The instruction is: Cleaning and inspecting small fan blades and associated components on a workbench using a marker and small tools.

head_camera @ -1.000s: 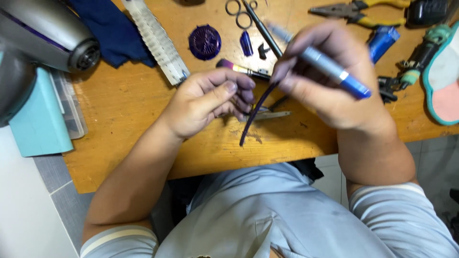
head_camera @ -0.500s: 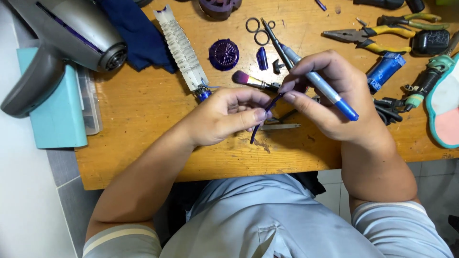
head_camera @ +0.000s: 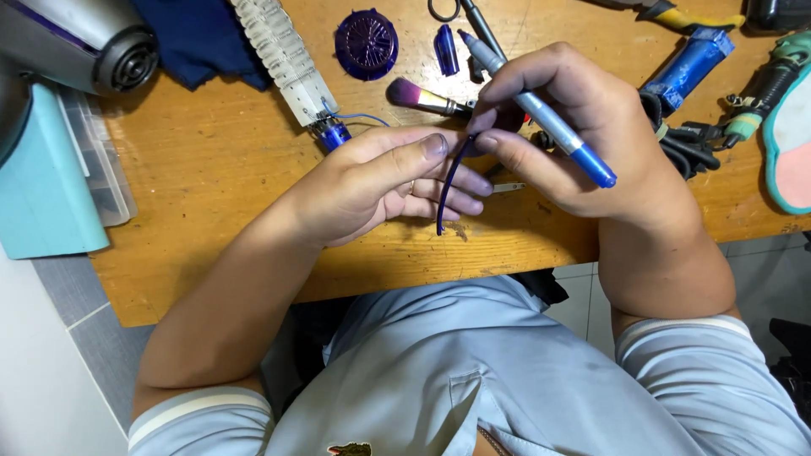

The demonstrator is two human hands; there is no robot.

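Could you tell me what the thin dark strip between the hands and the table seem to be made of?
The thin dark strip looks like flexible plastic or rubber: glossy purple and bowed. The table looks like wood: orange-brown, matte, grained, scuffed.

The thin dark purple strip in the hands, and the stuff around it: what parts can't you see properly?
Head view, the only one:
- Thin dark purple strip: its top end is hidden between the fingertips of the left hand and right hand.
- Grey marker pen with blue cap: its middle is covered by the right hand.
- Grey hair dryer: cut off by the top and left edges.
- Yellow-handled pliers: mostly cut off by the top edge.
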